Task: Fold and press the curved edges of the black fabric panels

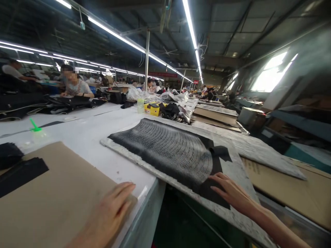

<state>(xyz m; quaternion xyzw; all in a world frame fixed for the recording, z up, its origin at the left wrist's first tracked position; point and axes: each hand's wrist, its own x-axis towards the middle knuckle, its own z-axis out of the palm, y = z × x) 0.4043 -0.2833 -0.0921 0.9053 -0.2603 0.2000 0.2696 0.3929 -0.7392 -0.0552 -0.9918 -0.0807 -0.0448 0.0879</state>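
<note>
A dark sheet (pixel 176 148) with rows of curved, textured strips lies on a grey-white board (pixel 165 177) at the centre right. My right hand (pixel 227 189) is at the sheet's near right corner, fingers spread, with the fingertips over its black edge. Nothing shows in its grasp. My left hand (pixel 111 213) hovers at or rests on the right edge of a brown cardboard sheet (pixel 64 193); its fingers are stretched out and hold nothing visible. Black pieces (pixel 23 172) lie on the cardboard at the far left.
A green-lidded cup (pixel 36 129) stands on the white table (pixel 88 134). Farther back are a yellow box (pixel 152 109), a pale bottle (pixel 140 105) and plastic bags. Stacked boards (pixel 216 115) and cardboard fill the right. A person (pixel 74 84) sits across the table.
</note>
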